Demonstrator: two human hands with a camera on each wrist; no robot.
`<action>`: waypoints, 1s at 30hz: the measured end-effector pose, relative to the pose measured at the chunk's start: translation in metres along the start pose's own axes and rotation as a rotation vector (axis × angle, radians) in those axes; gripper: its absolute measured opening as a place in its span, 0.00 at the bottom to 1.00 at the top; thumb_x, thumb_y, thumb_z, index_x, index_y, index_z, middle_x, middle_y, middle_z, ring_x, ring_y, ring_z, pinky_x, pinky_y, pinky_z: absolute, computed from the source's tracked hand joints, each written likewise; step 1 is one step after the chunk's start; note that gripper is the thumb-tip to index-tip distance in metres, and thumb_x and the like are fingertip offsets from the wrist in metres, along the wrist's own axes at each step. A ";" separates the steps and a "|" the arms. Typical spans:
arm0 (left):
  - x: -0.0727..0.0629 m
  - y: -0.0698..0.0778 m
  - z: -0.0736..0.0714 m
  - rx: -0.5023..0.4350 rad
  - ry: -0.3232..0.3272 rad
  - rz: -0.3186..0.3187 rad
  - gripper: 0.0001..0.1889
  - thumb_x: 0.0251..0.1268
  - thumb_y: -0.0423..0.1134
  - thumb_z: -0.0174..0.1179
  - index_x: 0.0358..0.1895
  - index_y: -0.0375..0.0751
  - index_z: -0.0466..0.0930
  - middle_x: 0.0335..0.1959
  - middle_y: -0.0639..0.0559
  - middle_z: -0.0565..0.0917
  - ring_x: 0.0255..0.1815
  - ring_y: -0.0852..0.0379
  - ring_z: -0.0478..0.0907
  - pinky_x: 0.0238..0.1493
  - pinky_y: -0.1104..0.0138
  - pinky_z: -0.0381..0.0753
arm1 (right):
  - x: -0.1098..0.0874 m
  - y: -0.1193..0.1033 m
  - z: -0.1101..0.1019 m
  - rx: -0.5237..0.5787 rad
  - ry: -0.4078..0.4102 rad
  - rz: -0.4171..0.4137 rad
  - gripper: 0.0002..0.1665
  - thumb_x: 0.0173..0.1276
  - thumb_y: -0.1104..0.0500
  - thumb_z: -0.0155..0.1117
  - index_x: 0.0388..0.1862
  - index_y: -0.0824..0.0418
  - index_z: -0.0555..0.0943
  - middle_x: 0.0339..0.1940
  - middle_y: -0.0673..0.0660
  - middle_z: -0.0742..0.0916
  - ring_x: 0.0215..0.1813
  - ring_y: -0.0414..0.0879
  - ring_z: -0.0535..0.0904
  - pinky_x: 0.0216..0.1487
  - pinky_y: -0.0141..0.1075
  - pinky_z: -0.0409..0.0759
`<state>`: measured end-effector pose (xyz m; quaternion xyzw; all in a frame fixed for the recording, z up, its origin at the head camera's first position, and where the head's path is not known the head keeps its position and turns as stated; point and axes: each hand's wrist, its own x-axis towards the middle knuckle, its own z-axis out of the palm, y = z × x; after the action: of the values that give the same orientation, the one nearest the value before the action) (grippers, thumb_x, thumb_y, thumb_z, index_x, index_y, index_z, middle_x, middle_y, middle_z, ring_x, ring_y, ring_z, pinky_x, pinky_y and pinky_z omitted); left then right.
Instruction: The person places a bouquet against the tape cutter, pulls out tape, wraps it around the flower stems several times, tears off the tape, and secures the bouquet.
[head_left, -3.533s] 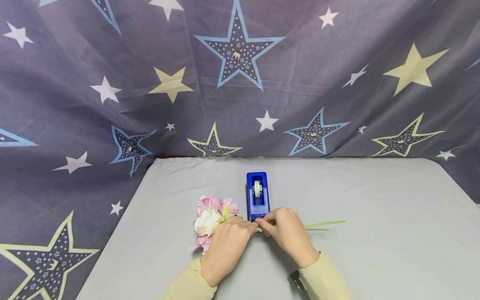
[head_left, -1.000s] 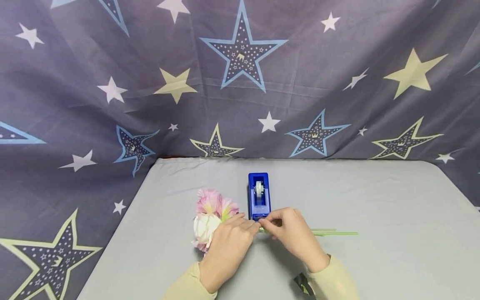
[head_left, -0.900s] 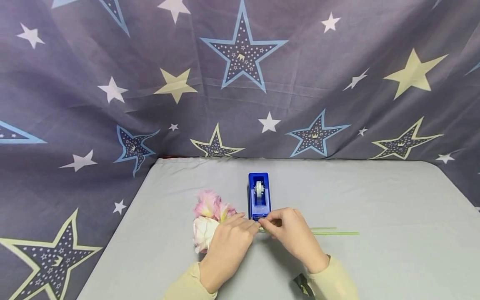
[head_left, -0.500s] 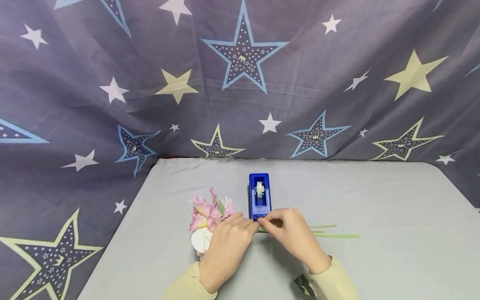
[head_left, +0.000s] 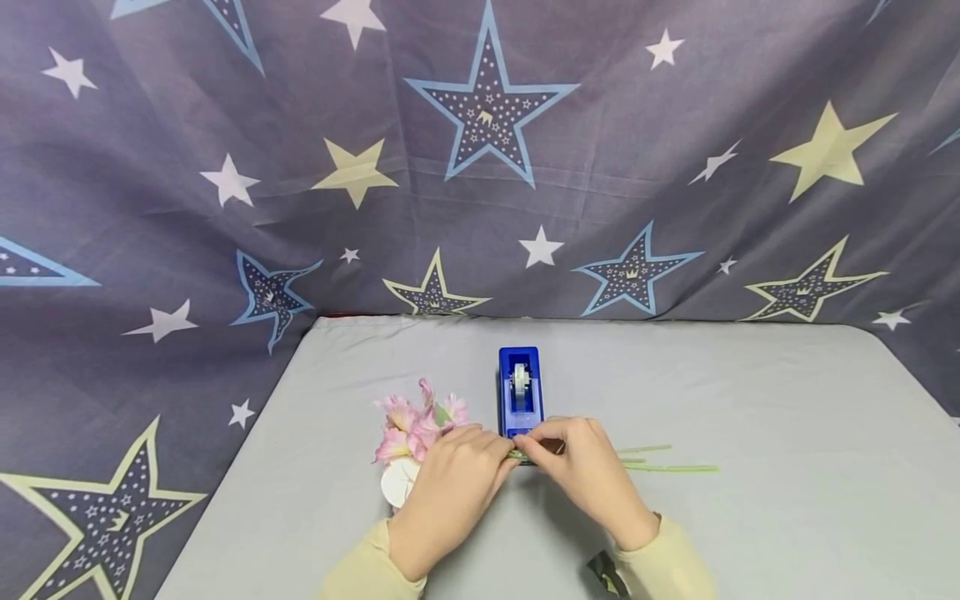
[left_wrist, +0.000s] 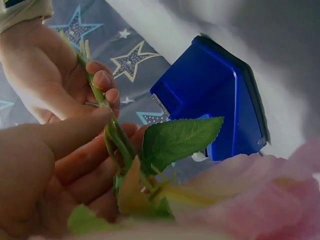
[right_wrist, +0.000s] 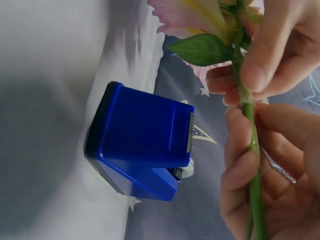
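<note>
My left hand [head_left: 453, 479] pinched the stems [right_wrist: 256, 200], flowers [head_left: 408, 429] beside it, right hand [head_left: 588, 477] pinching alongside; tape [right_wrist: 246, 96] between likely needed snug, flat pressing.

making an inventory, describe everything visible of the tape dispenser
The tape dispenser is glossy blue, seemingly plastic, with a dark base, a toothed, metal-looking cutting edge at the front and a pale tape roll in its open well. It stands upright on the grey table, front end toward the left hand and right hand, touching neither.

stems [head_left: 678, 468] partly behind the hands [head_left: 588, 475]
</note>
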<state>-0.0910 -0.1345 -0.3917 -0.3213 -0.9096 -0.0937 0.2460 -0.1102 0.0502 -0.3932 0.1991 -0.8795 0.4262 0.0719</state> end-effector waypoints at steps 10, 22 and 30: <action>0.001 -0.007 -0.002 -0.029 -0.063 0.005 0.06 0.67 0.44 0.61 0.34 0.51 0.84 0.28 0.60 0.85 0.31 0.60 0.80 0.36 0.64 0.79 | -0.001 -0.002 0.006 -0.027 0.077 -0.057 0.05 0.66 0.54 0.70 0.30 0.47 0.90 0.28 0.41 0.89 0.29 0.29 0.79 0.33 0.27 0.79; 0.003 -0.007 -0.004 0.025 -0.010 0.020 0.09 0.59 0.39 0.68 0.23 0.52 0.79 0.21 0.63 0.82 0.23 0.63 0.74 0.28 0.69 0.74 | -0.001 -0.002 0.008 -0.042 0.097 -0.044 0.05 0.65 0.56 0.70 0.29 0.49 0.90 0.28 0.41 0.88 0.30 0.30 0.80 0.33 0.27 0.79; 0.001 -0.007 -0.002 0.048 0.018 0.022 0.10 0.57 0.37 0.69 0.22 0.52 0.79 0.19 0.63 0.82 0.21 0.63 0.73 0.27 0.69 0.74 | -0.002 -0.003 0.008 -0.044 0.080 -0.036 0.04 0.65 0.56 0.71 0.30 0.51 0.90 0.30 0.43 0.89 0.31 0.32 0.81 0.33 0.27 0.79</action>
<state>-0.0952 -0.1396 -0.3893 -0.3243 -0.9058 -0.0719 0.2629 -0.1063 0.0425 -0.3969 0.1959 -0.8813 0.4132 0.1189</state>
